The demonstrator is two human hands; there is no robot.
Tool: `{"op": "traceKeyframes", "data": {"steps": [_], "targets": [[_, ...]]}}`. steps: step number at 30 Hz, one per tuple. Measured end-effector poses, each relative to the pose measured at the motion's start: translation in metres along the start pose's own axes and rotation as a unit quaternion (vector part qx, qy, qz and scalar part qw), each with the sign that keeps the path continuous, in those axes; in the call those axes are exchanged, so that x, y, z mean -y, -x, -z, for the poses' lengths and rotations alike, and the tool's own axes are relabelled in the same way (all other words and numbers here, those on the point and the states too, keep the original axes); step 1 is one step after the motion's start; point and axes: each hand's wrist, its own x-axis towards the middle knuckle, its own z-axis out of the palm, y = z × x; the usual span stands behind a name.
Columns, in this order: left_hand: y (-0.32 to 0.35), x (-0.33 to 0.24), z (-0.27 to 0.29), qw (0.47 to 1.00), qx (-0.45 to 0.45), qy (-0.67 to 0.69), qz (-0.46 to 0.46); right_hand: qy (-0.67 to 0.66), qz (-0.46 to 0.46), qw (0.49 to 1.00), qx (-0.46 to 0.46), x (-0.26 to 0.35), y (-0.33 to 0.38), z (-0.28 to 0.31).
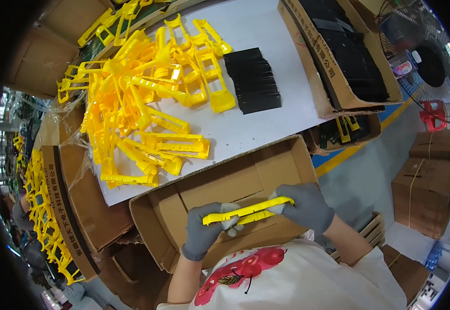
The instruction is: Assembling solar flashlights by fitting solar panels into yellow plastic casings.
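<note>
At lower centre, the left hand (204, 228) and right hand (308, 207) curl closed around a yellow frame (245, 211), apparently a handling step; moving it calls for both grips.

1. Bright, fairly even light fills the middle of the frame, where the white counter (295, 82) looks pale.
2. Small highlights glint on the yellow plastic parts (147, 85), upper left of centre.
3. Soft shading lies inside the open cardboard box (220, 183), at lower centre.
4. Straight edges bow toward the rim; corners fall to black.
5. The far left looks soft.
</note>
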Motion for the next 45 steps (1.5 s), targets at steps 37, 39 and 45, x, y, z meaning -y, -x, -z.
{"op": "traceKeyframes", "data": {"steps": [37,39,45], "targets": [[-0.163,-0.08,0.004,0.704,-0.402,-0.531,-0.245,0.25,0.062,0.957,-0.133,-0.063,-0.147,0.057],[-0.137,-0.087,-0.005,0.804,-0.371,-0.345,-0.31,0.216,0.033,0.967,-0.131,-0.065,-0.139,0.06],[-0.032,-0.066,0.004,0.945,-0.255,0.032,-0.201,-0.029,0.088,0.984,-0.154,-0.008,-0.098,0.077]]}}
